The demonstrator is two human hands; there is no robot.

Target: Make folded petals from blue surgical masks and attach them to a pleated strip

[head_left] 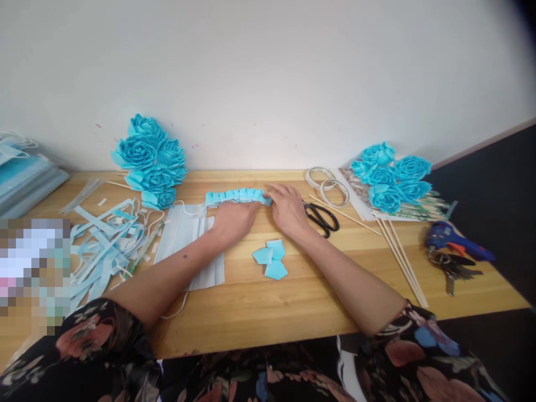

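A row of overlapping blue folded pieces [234, 196] lies on the wooden table [293, 301] near the wall. My left hand [233, 220] rests palm down just below the row, its fingers pressed against it. My right hand [288, 208] pinches the row's right end with closed fingers. A few loose blue squares [271, 259] lie between my forearms. A flat face mask [188, 240] lies under my left forearm.
Blue paper roses lie at the back left [151, 162] and on a card at the right [391, 176]. Black scissors [321, 216], tape rolls [329, 184], wooden sticks [400, 254], a blue glue gun [454, 240], keys [452, 269], blue scraps [106, 240], stacked masks [23, 176].
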